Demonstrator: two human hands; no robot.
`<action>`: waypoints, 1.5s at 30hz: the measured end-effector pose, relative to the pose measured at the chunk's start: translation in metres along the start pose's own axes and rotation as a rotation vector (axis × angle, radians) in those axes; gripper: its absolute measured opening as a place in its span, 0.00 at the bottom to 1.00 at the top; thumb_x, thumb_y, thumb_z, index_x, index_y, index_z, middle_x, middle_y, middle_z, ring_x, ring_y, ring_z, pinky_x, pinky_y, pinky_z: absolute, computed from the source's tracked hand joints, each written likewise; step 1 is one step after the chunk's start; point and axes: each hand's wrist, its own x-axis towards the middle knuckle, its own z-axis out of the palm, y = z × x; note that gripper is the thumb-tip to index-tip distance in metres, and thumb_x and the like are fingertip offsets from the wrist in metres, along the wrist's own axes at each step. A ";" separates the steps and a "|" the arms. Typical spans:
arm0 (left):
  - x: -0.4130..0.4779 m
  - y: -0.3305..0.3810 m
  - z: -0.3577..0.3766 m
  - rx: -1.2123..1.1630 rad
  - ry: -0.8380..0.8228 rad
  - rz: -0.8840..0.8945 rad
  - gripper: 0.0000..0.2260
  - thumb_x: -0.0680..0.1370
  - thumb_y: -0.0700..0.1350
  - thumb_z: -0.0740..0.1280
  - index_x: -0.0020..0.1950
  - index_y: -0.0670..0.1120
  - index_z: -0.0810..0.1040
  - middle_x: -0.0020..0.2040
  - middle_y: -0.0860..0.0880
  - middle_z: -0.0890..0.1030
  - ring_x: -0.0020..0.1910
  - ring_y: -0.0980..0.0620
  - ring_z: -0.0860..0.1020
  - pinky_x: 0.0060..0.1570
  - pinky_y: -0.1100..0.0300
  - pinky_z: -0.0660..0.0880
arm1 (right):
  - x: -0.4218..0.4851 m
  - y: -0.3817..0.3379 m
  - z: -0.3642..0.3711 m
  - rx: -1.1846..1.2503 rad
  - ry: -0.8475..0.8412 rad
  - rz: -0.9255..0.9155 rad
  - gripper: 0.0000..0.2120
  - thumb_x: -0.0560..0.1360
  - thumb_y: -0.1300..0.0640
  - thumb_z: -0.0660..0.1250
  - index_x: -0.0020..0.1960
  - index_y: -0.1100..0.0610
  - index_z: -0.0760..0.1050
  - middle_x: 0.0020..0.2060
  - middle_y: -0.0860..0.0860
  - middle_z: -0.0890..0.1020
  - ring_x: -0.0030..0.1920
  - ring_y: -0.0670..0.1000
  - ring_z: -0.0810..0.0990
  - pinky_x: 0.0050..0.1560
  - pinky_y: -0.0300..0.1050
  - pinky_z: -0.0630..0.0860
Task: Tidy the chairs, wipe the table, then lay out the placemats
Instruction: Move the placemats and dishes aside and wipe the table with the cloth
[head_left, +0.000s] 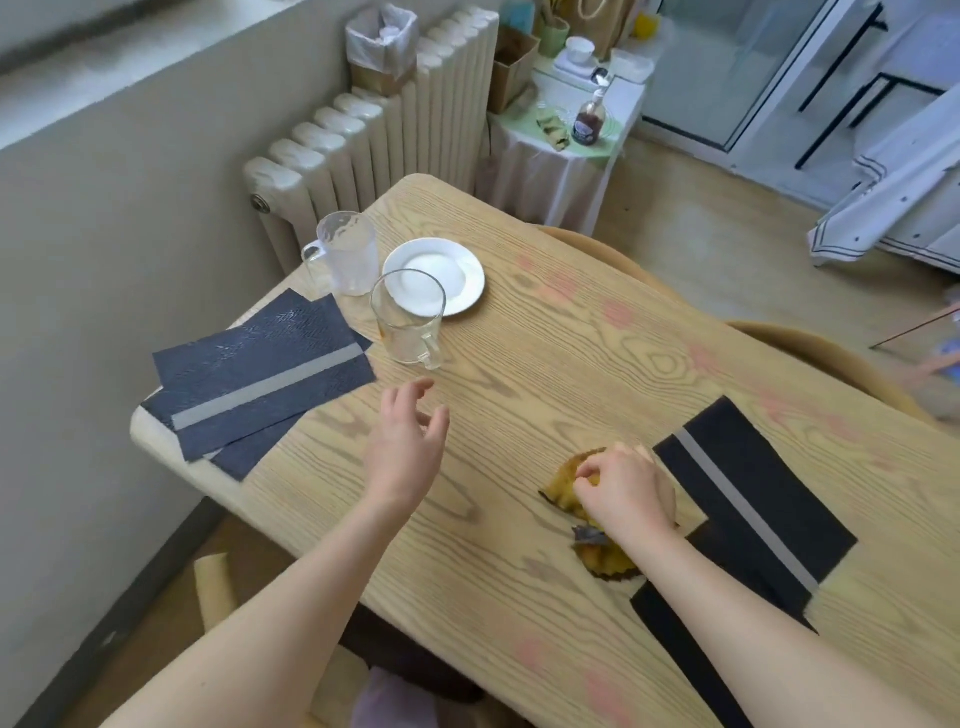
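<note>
Right hand (621, 486) closed on a yellow cloth (605, 558), pressed flat on the wooden table (545, 374). Left hand (408, 441) open, fingers spread, empty, above the table near a glass mug (408, 325). Dark placemats (260, 379) stacked at the left edge, one more placemat (748, 499) just beside the cloth.

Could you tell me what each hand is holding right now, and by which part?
The right hand grips the yellow cloth bunched at its middle; the left hand is open, holding nothing.
</note>
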 end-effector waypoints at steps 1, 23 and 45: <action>-0.010 -0.002 0.007 0.004 -0.060 0.015 0.15 0.79 0.52 0.62 0.65 0.52 0.71 0.59 0.54 0.72 0.50 0.58 0.76 0.52 0.54 0.76 | -0.007 0.007 0.005 -0.011 -0.023 -0.020 0.12 0.76 0.49 0.63 0.57 0.45 0.80 0.57 0.46 0.76 0.59 0.49 0.69 0.51 0.44 0.73; -0.123 -0.020 0.029 0.311 -0.146 0.254 0.13 0.79 0.48 0.63 0.63 0.52 0.74 0.64 0.55 0.70 0.64 0.56 0.70 0.56 0.67 0.65 | -0.061 0.036 0.051 -0.037 -0.029 -0.391 0.24 0.79 0.58 0.60 0.73 0.43 0.64 0.65 0.51 0.67 0.62 0.52 0.65 0.54 0.44 0.75; -0.162 0.106 0.198 0.566 -0.605 0.052 0.10 0.78 0.49 0.64 0.55 0.45 0.73 0.51 0.46 0.79 0.51 0.46 0.78 0.43 0.56 0.74 | -0.082 0.189 -0.012 0.580 0.376 0.138 0.17 0.76 0.61 0.67 0.64 0.50 0.78 0.55 0.48 0.75 0.57 0.49 0.74 0.49 0.38 0.73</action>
